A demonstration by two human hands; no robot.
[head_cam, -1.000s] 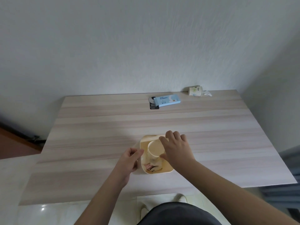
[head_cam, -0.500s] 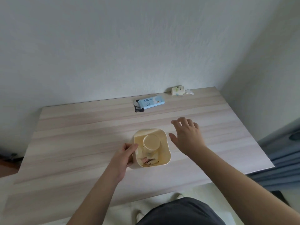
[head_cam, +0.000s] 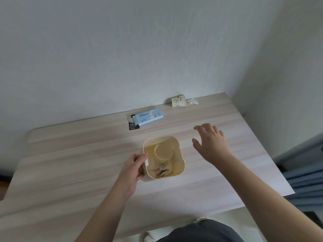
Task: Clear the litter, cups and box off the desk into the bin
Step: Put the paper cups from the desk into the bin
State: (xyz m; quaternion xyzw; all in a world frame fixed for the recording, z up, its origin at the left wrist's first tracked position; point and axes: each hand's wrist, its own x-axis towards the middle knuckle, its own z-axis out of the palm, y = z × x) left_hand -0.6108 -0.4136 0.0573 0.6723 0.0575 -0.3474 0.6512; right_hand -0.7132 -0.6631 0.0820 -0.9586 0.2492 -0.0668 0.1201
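A small cream bin [head_cam: 181, 165] stands mid-desk. Inside it sits a paper cup [head_cam: 163, 151] above some wrappers [head_cam: 161, 172]. My left hand [head_cam: 133, 167] grips the bin's left rim. To the right of the bin, above the desk, my right hand [head_cam: 211, 144] hovers with fingers spread and nothing in it. A light blue box [head_cam: 147, 117] lies near the back wall, partly over a black packet [head_cam: 133, 126]. Further right, a paper cup [head_cam: 178, 101] lies on its side by the wall, with a crumpled white tissue [head_cam: 192, 101] beside it.
The pale wooden desk [head_cam: 70, 172] meets a white wall at the back and another on the right. Grey-blue fabric [head_cam: 307, 172] hangs off the desk's right edge. My dark-trousered lap [head_cam: 201, 231] is at the near edge.
My right hand has let go of the cup in the bin and moved away to the right and toward the back. My view has swung left and tilted.
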